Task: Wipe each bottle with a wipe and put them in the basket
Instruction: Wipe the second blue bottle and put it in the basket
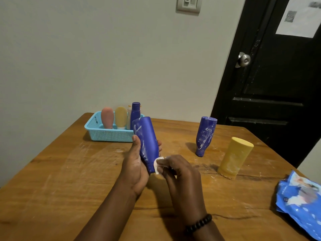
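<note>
Centre frame: left hand [137, 164] grips a blue bottle [145, 143], thumb up its near side, fingertips curling round the far side. Bottle is smooth matte plastic, rounded oblong, held cap-down and tilted, flat base up, w/ chalky white smears across the surface.

Right hand [175, 169] pinches a small white wipe [158, 165] betw. thumb and fingertips, wad pressed against the bottle's lower neck end. Wipe looks soft and crumpled. Beaded dark bracelet [198, 225] on that wrist, round glossy beads.

Upper left of the table [60, 180]: basket [111, 134], light-blue plastic w/ fine mesh walls, rectangular. Inside, standing: pink bottle [107, 118], rounded soft shape; yellow bottle [120, 118], same form, pale cap down; white bottle [129, 117], mostly hidden; dark blue bottle [135, 113] w/ cylindrical cap on top.

Right of centre, on the table: 2nd blue bottle [205, 135] standing on its cap, leaning, same white smears. Just right of it and nearer, apart from it: big yellow bottle [234, 157], oval-section, cap-down, flat base up, dusty streaks near the bottom.

Lower right edge: wipe pack [300, 204], crinkled glossy blue film, partly cut off by the frame.

Table is varnished wood, warm brown grain, whitish powdery smudges over much of the top.
</note>
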Motion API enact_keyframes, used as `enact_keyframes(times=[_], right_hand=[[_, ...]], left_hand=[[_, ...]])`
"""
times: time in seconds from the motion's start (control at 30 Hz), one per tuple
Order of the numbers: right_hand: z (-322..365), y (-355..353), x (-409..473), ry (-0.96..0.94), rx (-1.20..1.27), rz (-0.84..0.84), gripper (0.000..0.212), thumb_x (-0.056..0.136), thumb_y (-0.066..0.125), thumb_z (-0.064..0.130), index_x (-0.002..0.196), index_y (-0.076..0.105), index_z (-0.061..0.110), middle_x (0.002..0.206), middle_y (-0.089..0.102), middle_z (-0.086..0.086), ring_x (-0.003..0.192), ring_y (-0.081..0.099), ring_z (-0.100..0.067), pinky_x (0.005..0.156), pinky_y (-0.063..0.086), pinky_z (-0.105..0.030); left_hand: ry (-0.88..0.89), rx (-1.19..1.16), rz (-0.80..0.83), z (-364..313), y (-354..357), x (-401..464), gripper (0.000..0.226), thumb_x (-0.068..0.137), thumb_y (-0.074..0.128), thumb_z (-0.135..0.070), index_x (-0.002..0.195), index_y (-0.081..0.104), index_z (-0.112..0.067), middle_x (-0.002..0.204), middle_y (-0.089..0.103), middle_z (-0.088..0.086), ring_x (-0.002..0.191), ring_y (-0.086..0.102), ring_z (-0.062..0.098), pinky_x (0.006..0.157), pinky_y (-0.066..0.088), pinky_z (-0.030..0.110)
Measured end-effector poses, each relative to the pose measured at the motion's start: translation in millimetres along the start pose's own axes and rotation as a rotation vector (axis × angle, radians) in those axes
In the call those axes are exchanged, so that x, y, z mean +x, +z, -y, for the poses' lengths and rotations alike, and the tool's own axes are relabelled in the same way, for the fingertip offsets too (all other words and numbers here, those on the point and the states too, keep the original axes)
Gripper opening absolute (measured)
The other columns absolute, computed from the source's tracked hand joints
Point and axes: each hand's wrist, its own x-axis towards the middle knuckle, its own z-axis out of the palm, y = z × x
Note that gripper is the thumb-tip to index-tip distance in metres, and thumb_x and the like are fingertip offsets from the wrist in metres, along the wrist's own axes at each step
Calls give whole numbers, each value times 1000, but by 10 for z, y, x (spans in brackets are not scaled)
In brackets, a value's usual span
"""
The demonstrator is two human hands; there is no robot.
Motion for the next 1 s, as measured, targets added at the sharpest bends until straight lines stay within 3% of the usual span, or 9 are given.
enact_keyframes(times=[0.2,0.3,0.4,0.53,0.67,0.83,1.0], right_hand=[[25,-12,29,-58,-67,-57,13,83,68,13,96,69,16,101,66,8,96,61,-3,75,54,-19],[47,-13,221,-57,-125,-135,13,84,59,19,94,66,15,99,65,5,92,61,-6,73,56,-25],[35,-43,486,-13,-120,-166,9,85,65,11,94,66,12,96,65,2,86,61,-5,71,57,-24],[81,-124,788,126,-18,-107,10,87,68,8,96,67,12,93,66,4,78,57,8,62,44,1],[60,-148,826,180,53,-113,10,89,67,13,98,68,17,90,68,7,75,63,4,58,46,-3],[22,-171,713,190,82,-194,19,88,67,11,106,67,17,95,65,11,87,59,10,65,46,-2],[61,-146,790,72,-24,-165,21,87,69,11,107,68,18,100,67,7,90,62,1,76,51,-10]], left_hand=[[-68,14,22,24,2,-14,52,97,42,-49,126,58,-9,98,74,16,84,72,20,74,60,35],[-83,79,64,56,52,-63,44,99,43,-43,122,61,-10,104,73,17,93,70,25,89,55,46],[-119,106,89,76,79,-103,40,101,43,-40,120,64,-12,112,72,19,99,68,28,101,46,53],[-109,140,92,45,45,-74,42,99,43,-42,124,60,-13,103,74,15,88,72,25,81,57,40],[-96,105,80,56,26,-60,44,100,43,-41,132,55,-14,103,74,13,87,72,24,72,59,35],[-142,-41,101,55,33,-51,45,98,43,-42,133,55,-16,115,71,18,99,71,28,90,53,46],[-137,-106,117,45,38,-40,40,101,37,-41,124,59,-16,101,75,14,86,75,25,77,60,43]])
